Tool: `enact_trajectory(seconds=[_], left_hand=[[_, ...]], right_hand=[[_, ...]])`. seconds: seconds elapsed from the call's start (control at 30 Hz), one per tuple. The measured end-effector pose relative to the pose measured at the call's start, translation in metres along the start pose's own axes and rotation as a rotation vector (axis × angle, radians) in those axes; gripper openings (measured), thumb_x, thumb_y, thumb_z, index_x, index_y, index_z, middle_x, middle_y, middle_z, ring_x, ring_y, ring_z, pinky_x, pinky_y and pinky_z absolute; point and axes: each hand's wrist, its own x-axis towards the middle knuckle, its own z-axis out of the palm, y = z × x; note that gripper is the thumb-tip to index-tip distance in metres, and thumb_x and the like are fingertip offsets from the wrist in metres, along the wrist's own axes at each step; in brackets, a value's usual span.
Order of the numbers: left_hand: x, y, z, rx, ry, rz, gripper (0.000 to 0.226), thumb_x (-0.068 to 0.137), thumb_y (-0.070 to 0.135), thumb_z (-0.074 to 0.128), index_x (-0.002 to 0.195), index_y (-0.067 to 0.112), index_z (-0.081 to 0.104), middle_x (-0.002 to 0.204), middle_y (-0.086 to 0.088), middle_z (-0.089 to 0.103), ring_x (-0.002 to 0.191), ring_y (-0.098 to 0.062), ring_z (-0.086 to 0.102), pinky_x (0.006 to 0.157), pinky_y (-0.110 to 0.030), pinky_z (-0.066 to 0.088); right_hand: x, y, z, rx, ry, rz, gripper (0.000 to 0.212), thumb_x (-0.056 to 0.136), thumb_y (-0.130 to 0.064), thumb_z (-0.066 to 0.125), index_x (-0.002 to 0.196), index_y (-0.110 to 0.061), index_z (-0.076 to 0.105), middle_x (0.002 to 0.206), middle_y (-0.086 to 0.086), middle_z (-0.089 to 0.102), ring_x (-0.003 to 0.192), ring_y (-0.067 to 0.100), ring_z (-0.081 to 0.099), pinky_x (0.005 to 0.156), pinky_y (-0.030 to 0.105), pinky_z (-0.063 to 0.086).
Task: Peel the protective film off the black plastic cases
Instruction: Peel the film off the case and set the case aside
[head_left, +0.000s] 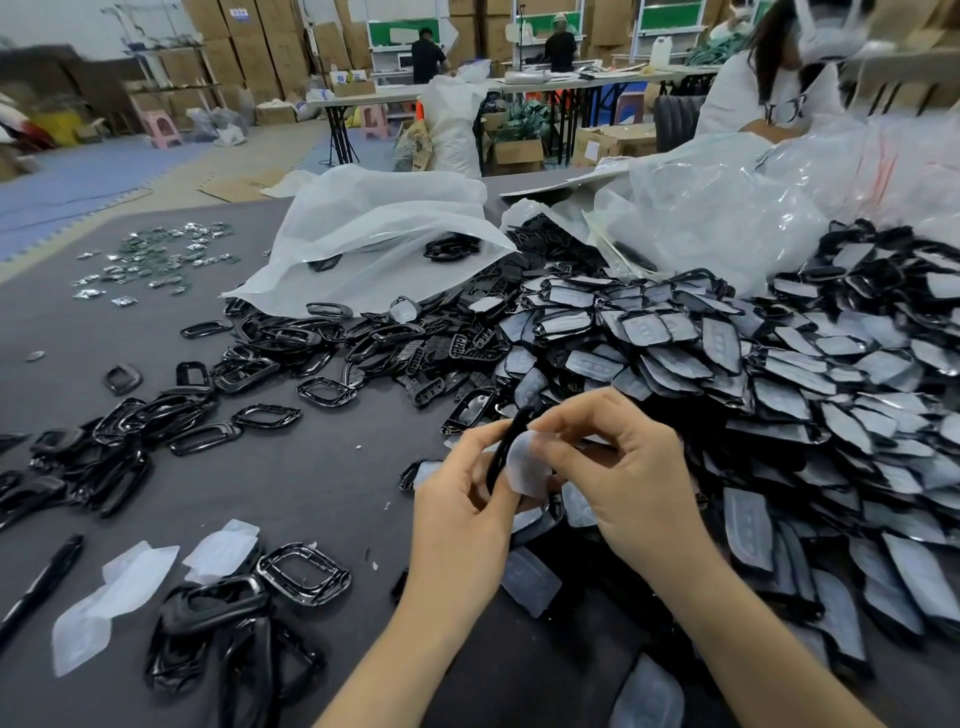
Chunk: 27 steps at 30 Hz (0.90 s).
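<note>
Glossy black case (503, 441), milky-white film (527, 462), grey table (311, 467).

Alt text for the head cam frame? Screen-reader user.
The left hand grips a black case while the right hand pinches its white film, partly lifted. A heap of film-covered cases lies to the right on the grey table, bare frames and loose films to the left.

glossy black plastic case (503, 447), its film (525, 462) thin, milky, translucent; matt grey cloth-like table (322, 467).
</note>
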Motion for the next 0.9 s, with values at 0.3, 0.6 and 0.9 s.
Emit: enact_trajectory(seconds=[0.3, 0.6, 0.9], left_hand=[[-0.001, -0.004, 0.001, 0.006, -0.037, -0.024, 0.018, 0.088, 0.031, 0.062, 0.106, 0.030, 0.065, 0.081, 0.003, 0.075, 0.076, -0.011, 0.073, 0.070, -0.026, 0.058], [-0.002, 0.001, 0.001, 0.037, -0.085, 0.030, 0.023, 0.092, 0.021, 0.060, 0.102, 0.042, 0.064, 0.080, 0.017, 0.073, 0.071, 0.003, 0.069, 0.062, -0.008, 0.050], [0.002, 0.005, -0.008, -0.156, -0.257, -0.145, 0.024, 0.087, 0.026, 0.061, 0.110, 0.032, 0.067, 0.097, 0.001, 0.075, 0.082, -0.021, 0.074, 0.068, -0.022, 0.056]], right_hand=[[-0.002, 0.005, 0.003, -0.167, 0.072, -0.024, 0.013, 0.079, -0.011, 0.076, 0.078, -0.023, 0.072, 0.080, -0.009, 0.067, 0.075, 0.010, 0.062, 0.065, 0.013, 0.046], [-0.001, 0.005, 0.002, -0.214, 0.084, -0.016, 0.022, 0.079, -0.007, 0.074, 0.074, -0.025, 0.063, 0.077, -0.008, 0.063, 0.075, 0.011, 0.060, 0.065, 0.025, 0.051], [0.011, 0.007, -0.015, 0.177, -0.134, 0.315, 0.024, 0.081, 0.005, 0.068, 0.083, -0.019, 0.068, 0.070, -0.005, 0.064, 0.063, 0.010, 0.059, 0.057, 0.020, 0.049]])
